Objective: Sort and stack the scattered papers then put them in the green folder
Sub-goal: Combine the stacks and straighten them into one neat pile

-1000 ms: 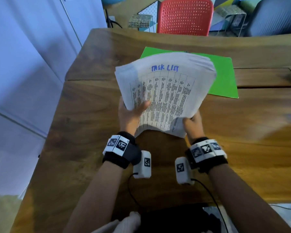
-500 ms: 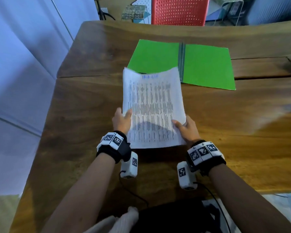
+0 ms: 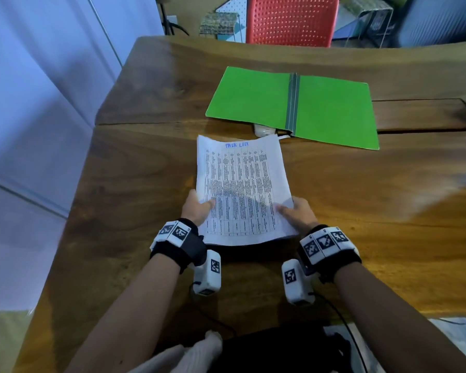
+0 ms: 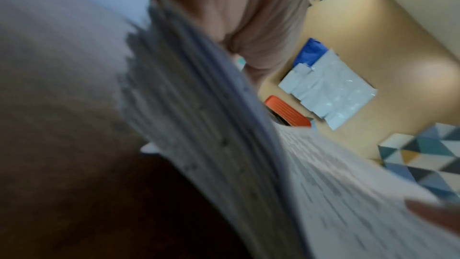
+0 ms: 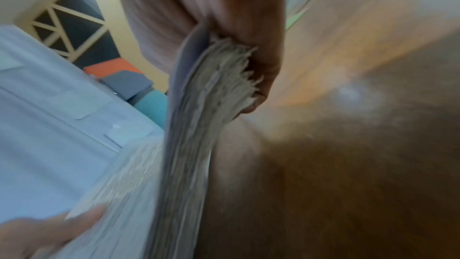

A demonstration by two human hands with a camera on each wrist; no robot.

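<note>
A thick stack of white papers [image 3: 242, 189], its top sheet a printed table headed in blue, is held low over the wooden table [image 3: 145, 170]. My left hand [image 3: 197, 210] grips its near left edge, thumb on top. My right hand [image 3: 297, 212] grips the near right edge the same way. The left wrist view shows the stack's sheet edges [image 4: 199, 125] blurred, and the right wrist view shows the stack [image 5: 199, 125] pinched between thumb and fingers. The green folder [image 3: 293, 106] lies open and flat beyond the stack, grey spine in the middle.
A small white object [image 3: 264, 129] pokes out from under the folder's near edge. A red perforated chair [image 3: 291, 20] stands behind the table's far edge. A pale wall runs along the table's left side. Dark clothing and cables sit at the near edge.
The stack was held up tilted toward me a second ago; it has been lowered toward the table and pulled nearer, uncovering the open folder. Both hands kept their grip.
</note>
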